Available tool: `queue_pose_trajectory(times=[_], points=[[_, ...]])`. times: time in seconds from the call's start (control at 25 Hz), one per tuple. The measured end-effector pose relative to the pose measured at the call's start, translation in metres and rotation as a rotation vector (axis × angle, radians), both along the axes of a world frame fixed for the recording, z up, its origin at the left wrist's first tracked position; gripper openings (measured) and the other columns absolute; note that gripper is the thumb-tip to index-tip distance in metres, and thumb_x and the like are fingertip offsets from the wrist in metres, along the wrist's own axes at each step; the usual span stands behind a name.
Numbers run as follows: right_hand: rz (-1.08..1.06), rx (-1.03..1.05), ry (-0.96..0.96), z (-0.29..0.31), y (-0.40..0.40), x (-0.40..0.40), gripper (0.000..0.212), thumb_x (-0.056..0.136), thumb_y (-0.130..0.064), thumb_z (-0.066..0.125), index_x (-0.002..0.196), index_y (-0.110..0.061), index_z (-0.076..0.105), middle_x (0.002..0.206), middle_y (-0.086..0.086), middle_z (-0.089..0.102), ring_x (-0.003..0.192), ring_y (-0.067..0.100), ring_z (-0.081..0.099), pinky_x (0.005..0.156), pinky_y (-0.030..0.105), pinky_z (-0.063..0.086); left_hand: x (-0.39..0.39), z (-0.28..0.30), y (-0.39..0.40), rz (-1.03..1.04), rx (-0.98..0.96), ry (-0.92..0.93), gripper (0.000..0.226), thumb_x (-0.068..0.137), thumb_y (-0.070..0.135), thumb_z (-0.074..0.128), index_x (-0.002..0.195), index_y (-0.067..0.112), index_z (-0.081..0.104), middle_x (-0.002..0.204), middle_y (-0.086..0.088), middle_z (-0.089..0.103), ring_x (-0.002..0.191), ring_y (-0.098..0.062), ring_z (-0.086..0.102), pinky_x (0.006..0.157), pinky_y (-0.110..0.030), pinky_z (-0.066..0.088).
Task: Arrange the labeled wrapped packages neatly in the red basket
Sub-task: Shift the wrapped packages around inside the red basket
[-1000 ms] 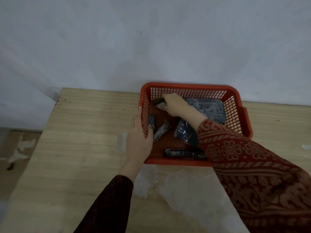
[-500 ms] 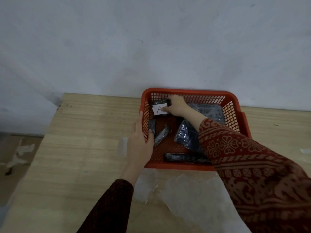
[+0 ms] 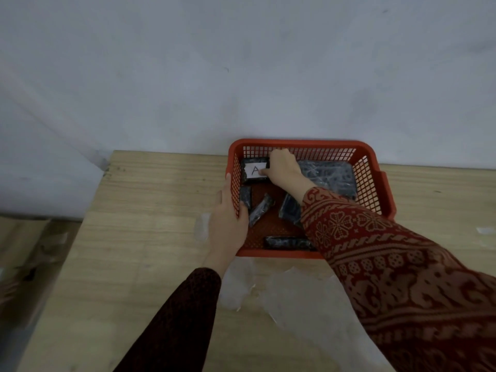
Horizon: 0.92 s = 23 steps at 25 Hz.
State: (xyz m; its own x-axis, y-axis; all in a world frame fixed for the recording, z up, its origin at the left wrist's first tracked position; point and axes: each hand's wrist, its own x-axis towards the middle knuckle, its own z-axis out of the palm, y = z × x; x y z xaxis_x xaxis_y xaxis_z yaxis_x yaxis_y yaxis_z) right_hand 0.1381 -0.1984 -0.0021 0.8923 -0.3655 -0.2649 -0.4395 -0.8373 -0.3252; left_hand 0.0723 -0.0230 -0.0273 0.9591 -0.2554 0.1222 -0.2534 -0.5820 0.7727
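A red mesh basket point(image 3: 374, 173) stands on the wooden table against the wall. My right hand point(image 3: 281, 167) reaches into its far left corner and grips a dark wrapped package with a white label marked A point(image 3: 253, 171). My left hand point(image 3: 228, 213) clasps the basket's left wall, thumb inside. Other dark wrapped packages lie in the basket: a small one point(image 3: 245, 196) by the left wall, a slanted one point(image 3: 260, 209), one point(image 3: 290, 209) partly under my right sleeve, a long one point(image 3: 288, 242) along the near wall and a large flat one point(image 3: 328, 177) at the back right.
Crumpled clear plastic wrap point(image 3: 295, 294) lies on the table point(image 3: 150, 237) in front of the basket. A small scrap of wrap point(image 3: 485, 230) sits near the right edge. The table's left edge drops to a floor with cardboard point(image 3: 29, 251).
My right hand has turned the package so its A label faces up and set it into the basket's far left corner. The left hand has kept its hold on the basket wall.
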Motion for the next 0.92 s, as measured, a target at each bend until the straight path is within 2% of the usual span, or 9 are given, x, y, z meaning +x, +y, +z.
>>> queue_pose_trajectory(times=[0.12, 0.2, 0.28, 0.4, 0.48, 0.52, 0.68, 0.8, 0.92], points=[[0.049, 0.043, -0.011, 0.017, -0.001, -0.016, 0.042, 0.088, -0.023, 0.064, 0.121, 0.0, 0.05, 0.124, 0.022, 0.055, 0.112, 0.038, 0.055, 0.085, 0.038, 0.048, -0.002, 0.008, -0.001, -0.001, -0.04, -0.018, 0.06, 0.09, 0.008, 0.053, 0.145, 0.013, 0.03, 0.126, -0.014, 0.05, 0.098, -0.013, 0.05, 0.079, -0.014, 0.038], [0.129, 0.121, -0.114, 0.03, -0.008, -0.041, 0.041, 0.087, -0.027, 0.063, 0.121, -0.006, 0.051, 0.119, 0.018, 0.059, 0.11, 0.035, 0.056, 0.085, 0.036, 0.047, -0.004, 0.013, -0.001, 0.026, -0.021, -0.151, 0.046, 0.088, 0.005, 0.054, 0.133, 0.006, 0.047, 0.127, -0.018, 0.051, 0.112, -0.027, 0.05, 0.097, -0.035, 0.042], [0.243, 0.151, -0.208, 0.033, -0.019, -0.083, 0.046, 0.085, -0.032, 0.065, 0.124, -0.014, 0.051, 0.124, 0.013, 0.056, 0.114, 0.03, 0.053, 0.093, 0.038, 0.046, -0.009, 0.017, 0.0, 0.034, 0.091, -0.28, 0.036, 0.087, 0.007, 0.056, 0.123, 0.007, 0.056, 0.127, -0.015, 0.055, 0.117, -0.03, 0.049, 0.102, -0.046, 0.036], [0.279, -0.011, -0.204, 0.016, -0.033, -0.154, 0.078, 0.077, -0.042, 0.072, 0.142, -0.026, 0.032, 0.151, 0.01, 0.028, 0.135, 0.033, 0.033, 0.107, 0.052, 0.034, -0.026, 0.021, 0.002, -0.061, 0.186, -0.353, 0.024, 0.088, 0.014, 0.055, 0.11, 0.012, 0.063, 0.117, -0.009, 0.063, 0.113, -0.028, 0.053, 0.099, -0.044, 0.033], [0.256, -0.134, -0.141, 0.001, -0.041, -0.179, 0.096, 0.071, -0.044, 0.077, 0.147, -0.031, 0.02, 0.159, 0.009, 0.012, 0.14, 0.035, 0.024, 0.11, 0.055, 0.027, -0.047, 0.021, 0.001, -0.142, 0.182, -0.325, 0.021, 0.087, 0.018, 0.053, 0.104, 0.012, 0.065, 0.105, -0.007, 0.065, 0.102, -0.027, 0.058, 0.094, -0.041, 0.035], [0.24, -0.159, -0.102, -0.003, -0.044, -0.183, 0.101, 0.07, -0.043, 0.078, 0.148, -0.031, 0.016, 0.159, 0.011, 0.011, 0.14, 0.035, 0.023, 0.112, 0.055, 0.025, -0.06, 0.019, -0.001, -0.177, 0.198, -0.312, 0.019, 0.088, 0.018, 0.053, 0.102, 0.012, 0.065, 0.102, -0.006, 0.066, 0.099, -0.026, 0.059, 0.095, -0.043, 0.037], [0.259, -0.183, -0.076, 0.004, -0.047, -0.184, 0.097, 0.072, -0.037, 0.076, 0.149, -0.024, 0.018, 0.147, 0.011, 0.035, 0.13, 0.034, 0.038, 0.108, 0.048, 0.031, -0.093, 0.005, -0.004, -0.239, 0.3, -0.251, 0.02, 0.092, 0.016, 0.049, 0.093, 0.009, 0.068, 0.092, -0.008, 0.069, 0.092, -0.026, 0.061, 0.102, -0.047, 0.037], [0.279, -0.228, -0.298, 0.019, -0.038, -0.2, 0.08, 0.073, -0.037, 0.071, 0.143, -0.022, 0.034, 0.141, 0.012, 0.043, 0.125, 0.033, 0.043, 0.104, 0.048, 0.036, -0.095, 0.0, -0.002, -0.261, 0.37, -0.296, 0.036, 0.094, 0.022, 0.037, 0.077, 0.009, 0.066, 0.076, -0.006, 0.067, 0.08, -0.026, 0.059, 0.093, -0.045, 0.041], [0.128, -0.306, -0.578, 0.036, -0.033, -0.223, 0.07, 0.074, -0.039, 0.067, 0.138, -0.021, 0.044, 0.136, 0.015, 0.049, 0.121, 0.035, 0.046, 0.098, 0.05, 0.039, -0.095, -0.004, 0.0, -0.262, 0.374, -0.363, 0.038, 0.095, 0.023, 0.035, 0.073, 0.009, 0.063, 0.07, -0.005, 0.064, 0.072, -0.026, 0.056, 0.082, -0.041, 0.041]])
